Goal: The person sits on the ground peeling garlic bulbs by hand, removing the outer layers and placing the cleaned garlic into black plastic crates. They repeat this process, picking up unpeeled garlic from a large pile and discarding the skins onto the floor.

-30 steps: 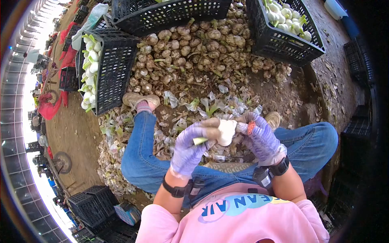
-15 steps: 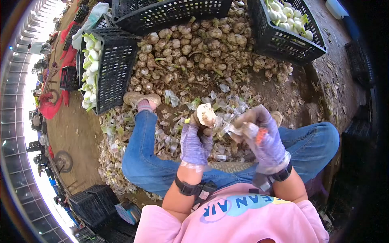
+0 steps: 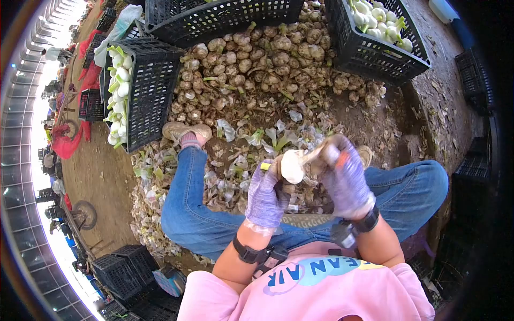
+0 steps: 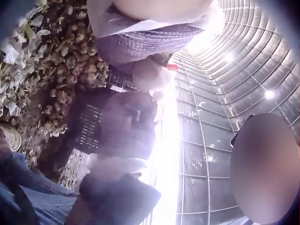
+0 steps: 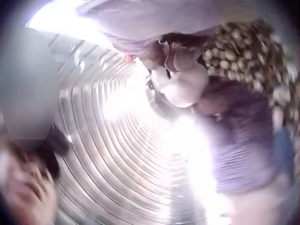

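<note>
In the head view a white garlic bulb (image 3: pixel 293 166) is gripped by the gloved left hand (image 3: pixel 266 195), its short green stem end showing past the fingers. The gloved right hand (image 3: pixel 345 176), with an orange band on a finger, is bent just right of the bulb and pinches a strip of papery skin (image 3: pixel 312 156) at the bulb's side. The right wrist view shows the bulb (image 5: pixel 182 87) between the left hand (image 5: pixel 239 136) and the right hand's fingers. Glare and blur hide finger detail in the left wrist view.
Unpeeled bulbs (image 3: pixel 257 59) lie heaped ahead, with loose skins (image 3: pixel 214 182) between the legs. Black crates of white bulbs stand at left (image 3: pixel 155 96) and right (image 3: pixel 380 59); another crate (image 3: pixel 225 24) stands behind the heap. Stacked crates (image 3: pixel 120 273) are at lower left.
The hands came apart from around the bulb, the bulb moving left with the left hand, then drew closer again. The bulb has turned, its brownish root side no longer facing the head camera.
</note>
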